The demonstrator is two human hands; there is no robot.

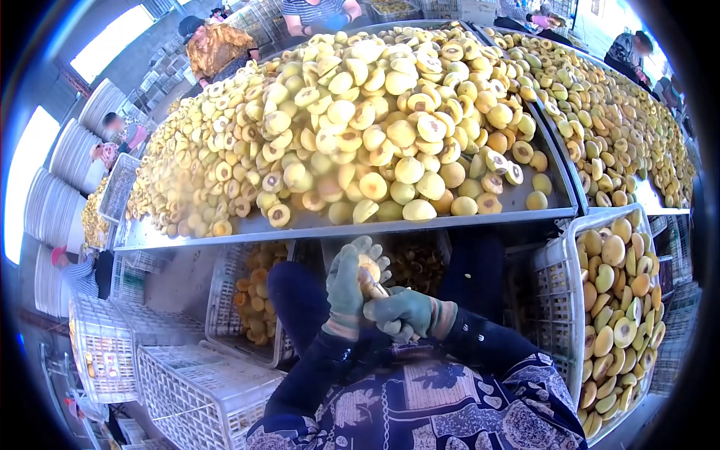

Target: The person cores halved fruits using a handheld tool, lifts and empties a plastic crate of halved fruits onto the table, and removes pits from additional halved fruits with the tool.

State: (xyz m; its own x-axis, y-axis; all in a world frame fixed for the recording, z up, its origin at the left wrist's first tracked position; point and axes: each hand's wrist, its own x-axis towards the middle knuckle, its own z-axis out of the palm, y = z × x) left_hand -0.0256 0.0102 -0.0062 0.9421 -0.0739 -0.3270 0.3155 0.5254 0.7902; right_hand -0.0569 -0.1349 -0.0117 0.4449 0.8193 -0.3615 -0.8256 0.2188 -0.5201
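My left hand, in a grey-green glove, is closed around a yellow peach half in front of my chest. Close against it is my right hand, gloved alike, its fingers wrapped round a small hand tool. The tool's dark working end meets the fruit; its exact shape is hard to make out, and the grip is mostly hidden by the glove. Just beyond both hands, a big heap of halved yellow peaches covers the metal table, many with the brown stone or its hollow showing.
At my right stands a crate full of peach halves. Below the table edge, another crate holds more fruit. Empty-looking white crates stand at my left. A second heaped table adjoins on the right. Several people work around the tables.
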